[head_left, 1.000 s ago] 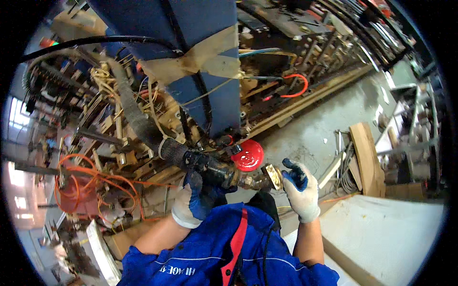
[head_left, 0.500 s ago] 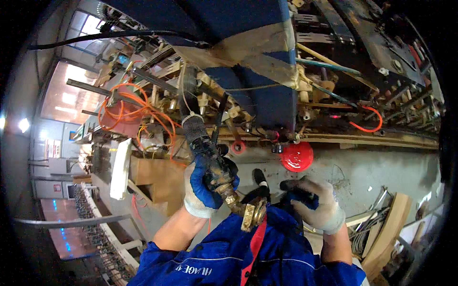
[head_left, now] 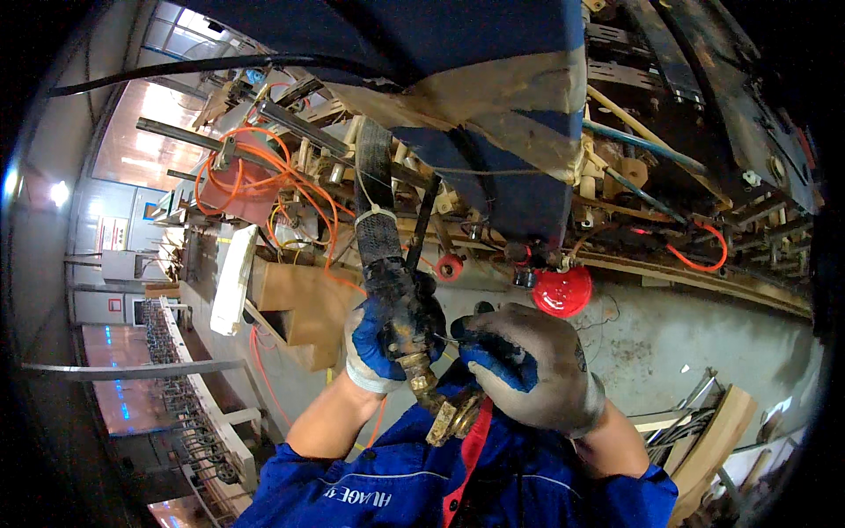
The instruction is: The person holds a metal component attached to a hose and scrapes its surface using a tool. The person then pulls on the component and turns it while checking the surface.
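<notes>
— While the left hand [head_left: 380, 345] is clamped around that black hose [head_left: 385, 255], is the right hand [head_left: 528, 370] gripping anything?
— It's closed on the brass fitting [head_left: 437, 400] at the hose's end, close to the chest.
— Risk?
— Greasy gloves; I'd judge the fitting could slip or cross-thread. The red round part [head_left: 562, 290] sits just behind.

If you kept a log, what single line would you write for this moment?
left hand: grips black hose | right hand: at brass fitting on hose end | red cap: behind, apart
</notes>
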Motion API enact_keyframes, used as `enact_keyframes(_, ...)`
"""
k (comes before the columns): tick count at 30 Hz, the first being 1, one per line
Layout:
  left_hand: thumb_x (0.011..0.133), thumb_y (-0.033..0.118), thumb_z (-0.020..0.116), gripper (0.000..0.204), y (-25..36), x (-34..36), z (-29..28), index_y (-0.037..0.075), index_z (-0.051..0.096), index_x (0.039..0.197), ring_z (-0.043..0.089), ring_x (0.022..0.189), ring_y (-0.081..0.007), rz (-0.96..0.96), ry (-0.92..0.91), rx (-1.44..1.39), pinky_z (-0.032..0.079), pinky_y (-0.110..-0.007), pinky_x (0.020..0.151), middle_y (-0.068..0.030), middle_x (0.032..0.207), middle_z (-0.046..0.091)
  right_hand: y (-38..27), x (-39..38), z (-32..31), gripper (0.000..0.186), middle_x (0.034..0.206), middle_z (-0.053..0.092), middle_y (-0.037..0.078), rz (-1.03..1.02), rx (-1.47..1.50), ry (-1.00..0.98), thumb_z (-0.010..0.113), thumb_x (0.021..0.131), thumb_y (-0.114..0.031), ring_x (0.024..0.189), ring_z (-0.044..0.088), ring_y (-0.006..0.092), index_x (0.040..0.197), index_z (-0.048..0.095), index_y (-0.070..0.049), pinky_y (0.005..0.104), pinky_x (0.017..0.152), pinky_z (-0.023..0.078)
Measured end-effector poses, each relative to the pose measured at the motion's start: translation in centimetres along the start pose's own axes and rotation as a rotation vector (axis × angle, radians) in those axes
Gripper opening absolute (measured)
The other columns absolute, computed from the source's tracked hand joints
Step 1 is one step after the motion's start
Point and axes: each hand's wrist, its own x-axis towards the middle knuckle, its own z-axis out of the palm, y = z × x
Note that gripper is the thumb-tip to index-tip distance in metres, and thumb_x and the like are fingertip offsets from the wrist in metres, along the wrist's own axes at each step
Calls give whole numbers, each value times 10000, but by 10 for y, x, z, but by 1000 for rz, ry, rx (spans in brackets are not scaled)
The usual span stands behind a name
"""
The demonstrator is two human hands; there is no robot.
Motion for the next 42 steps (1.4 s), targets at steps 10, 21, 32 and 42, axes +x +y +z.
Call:
enact_keyframes(10,879,416,665,575,9,0,-24,29,532,1282,601,1024,-285,105,-200,-40,524,-435,883,-129,1149,608,-1,23,0,364,911,640,162,-77,80,-189,734,768,-126,842,664,370,1111,622,-80,452,708,539)
enact_keyframes(21,824,483,720,743,11,0,-28,48,510,1389,585,1160,-306,165,-311,-34,493,-460,991,-157,1292,597,-1,46,1,289,920,648,137,-172,42,-249,729,767,-136,845,658,363,1038,642,-83,446,683,524)
enact_keyframes(32,979,195,564,315,17,-9,-6,-3,614,1219,676,890,-250,479,-9,1178,570,-385,797,-123,1019,678,8,27,10,347,1045,659,177,-104,208,-174,693,802,-41,917,660,352,1140,623,-7,405,817,521)
enact_keyframes(42,1009,234,550,285,-8,17,-15,24,612,1192,661,953,-231,-122,-321,-144,542,-378,855,-103,1023,678,-10,-26,3,369,1030,723,117,386,119,100,683,836,-66,916,678,183,1194,650,16,322,856,534)
